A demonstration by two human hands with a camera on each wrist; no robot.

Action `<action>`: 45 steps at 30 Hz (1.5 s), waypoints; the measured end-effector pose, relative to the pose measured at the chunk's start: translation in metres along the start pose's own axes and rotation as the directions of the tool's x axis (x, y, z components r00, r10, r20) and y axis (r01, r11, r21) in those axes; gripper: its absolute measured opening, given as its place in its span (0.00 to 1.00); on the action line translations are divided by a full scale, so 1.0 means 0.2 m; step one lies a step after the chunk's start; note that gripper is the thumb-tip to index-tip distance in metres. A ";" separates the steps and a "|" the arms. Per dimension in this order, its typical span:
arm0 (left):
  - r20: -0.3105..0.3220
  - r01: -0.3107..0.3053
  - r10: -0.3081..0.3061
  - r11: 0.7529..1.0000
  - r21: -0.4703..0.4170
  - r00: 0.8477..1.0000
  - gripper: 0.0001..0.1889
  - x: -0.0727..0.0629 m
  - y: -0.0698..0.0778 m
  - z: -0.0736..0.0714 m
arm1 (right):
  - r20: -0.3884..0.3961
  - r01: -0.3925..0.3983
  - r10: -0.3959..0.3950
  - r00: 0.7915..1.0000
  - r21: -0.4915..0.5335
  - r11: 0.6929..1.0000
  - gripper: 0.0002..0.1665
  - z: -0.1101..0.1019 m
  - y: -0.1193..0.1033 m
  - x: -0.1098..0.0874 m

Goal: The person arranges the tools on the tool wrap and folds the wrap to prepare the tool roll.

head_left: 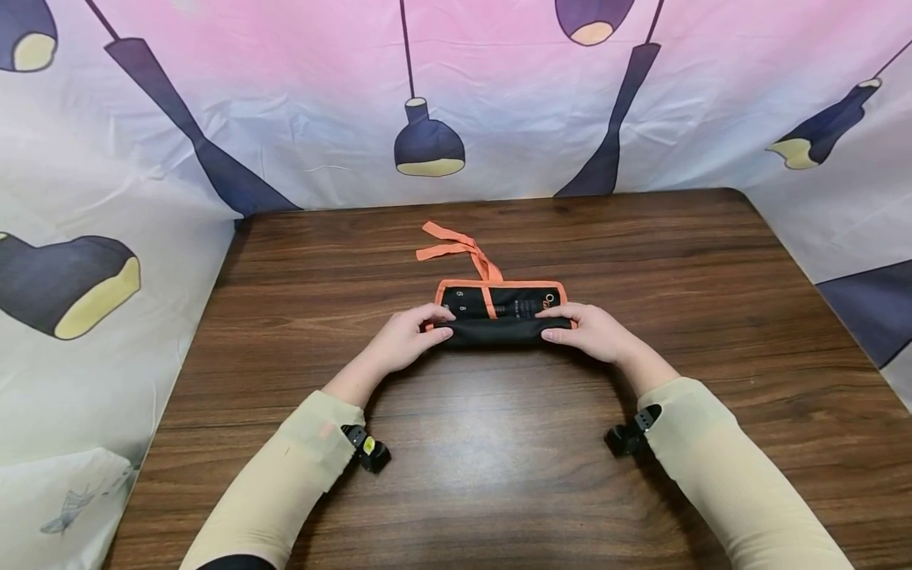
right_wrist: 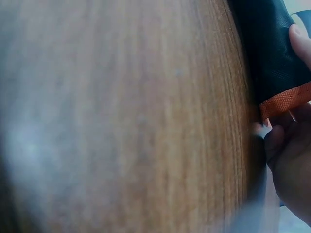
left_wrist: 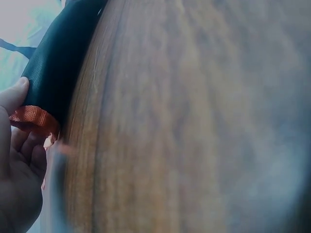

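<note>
A black tool roll (head_left: pixel 499 332) with orange edging lies partly rolled up at the middle of the table. Its near side forms a thick roll, while the flat far part shows printed numbers and a logo. Two orange tie straps (head_left: pixel 473 247) stretch away from its far edge. My left hand (head_left: pixel 412 336) grips the left end of the roll, thumb on the near side and fingers over the top. At the right end my right hand (head_left: pixel 594 331) holds it the same way. Both wrist views show the black roll (left_wrist: pixel 58 58) with a thumb pressed against it.
The brown wooden table (head_left: pixel 492 459) reaches back to a hanging cloth (head_left: pixel 342 134) printed with dark lamps, which also covers both sides. A small black camera is strapped to each sleeved forearm.
</note>
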State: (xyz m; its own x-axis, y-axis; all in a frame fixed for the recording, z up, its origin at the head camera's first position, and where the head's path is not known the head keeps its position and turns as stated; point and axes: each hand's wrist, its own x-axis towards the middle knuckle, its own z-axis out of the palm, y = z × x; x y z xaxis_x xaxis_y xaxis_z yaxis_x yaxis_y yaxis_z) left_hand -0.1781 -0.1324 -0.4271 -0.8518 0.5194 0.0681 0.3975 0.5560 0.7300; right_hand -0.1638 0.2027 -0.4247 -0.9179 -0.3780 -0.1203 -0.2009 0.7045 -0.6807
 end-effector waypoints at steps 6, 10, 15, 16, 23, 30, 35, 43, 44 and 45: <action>-0.002 0.041 -0.041 0.999 0.000 0.999 0.11 0.02 0.00 0.00 | -0.004 -0.021 0.021 1.000 0.040 0.999 0.29 0.00 -0.01 0.00; -0.009 0.041 -0.041 0.999 -0.003 0.999 0.11 0.02 -0.01 0.00 | -0.039 -0.001 0.003 0.999 0.051 0.999 0.29 0.01 0.00 0.00; -0.011 0.043 -0.043 0.999 -0.014 0.999 0.11 0.03 -0.01 0.00 | -0.153 0.113 -0.113 0.982 -0.006 0.994 0.25 0.04 0.00 -0.01; -0.010 0.050 -0.050 0.999 -0.019 0.999 0.11 0.03 -0.01 0.00 | -0.178 0.142 -0.145 0.973 -0.033 0.989 0.24 0.04 0.01 -0.01; 0.015 0.095 -0.095 0.993 -0.070 0.995 0.10 0.04 -0.01 0.00 | -0.303 0.368 -0.443 0.844 -0.274 0.889 0.19 0.07 -0.01 0.00; -0.017 0.057 -0.059 0.994 -0.096 0.998 0.10 0.06 -0.02 0.00 | -0.312 0.445 -0.587 0.747 -0.420 0.791 0.18 0.08 -0.02 0.01; -0.063 0.030 -0.038 0.993 -0.114 0.997 0.09 0.06 -0.02 0.01 | -0.287 0.424 -0.590 0.755 -0.472 0.773 0.22 0.08 -0.02 0.01; -0.150 -0.025 0.018 0.999 -0.044 0.989 0.10 0.06 -0.01 0.03 | -0.293 0.313 -0.459 0.839 -0.430 0.847 0.20 0.08 -0.04 0.00; -0.159 -0.036 0.031 0.999 -0.032 0.987 0.10 0.06 -0.01 0.03 | -0.295 0.305 -0.443 0.847 -0.413 0.858 0.20 0.08 -0.05 0.00; -0.166 -0.047 0.042 0.999 -0.024 0.985 0.10 0.06 -0.01 0.03 | -0.295 0.297 -0.429 0.854 -0.401 0.867 0.20 0.07 -0.05 0.00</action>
State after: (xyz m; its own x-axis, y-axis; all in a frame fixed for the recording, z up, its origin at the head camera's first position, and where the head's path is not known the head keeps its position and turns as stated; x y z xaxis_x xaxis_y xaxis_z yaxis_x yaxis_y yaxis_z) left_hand -0.1861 -0.1231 -0.4313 -0.8792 0.4274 0.2107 0.4286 0.5158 0.7418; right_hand -0.1575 0.1864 -0.4289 -0.7983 -0.4478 0.4027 -0.5840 0.7389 -0.3361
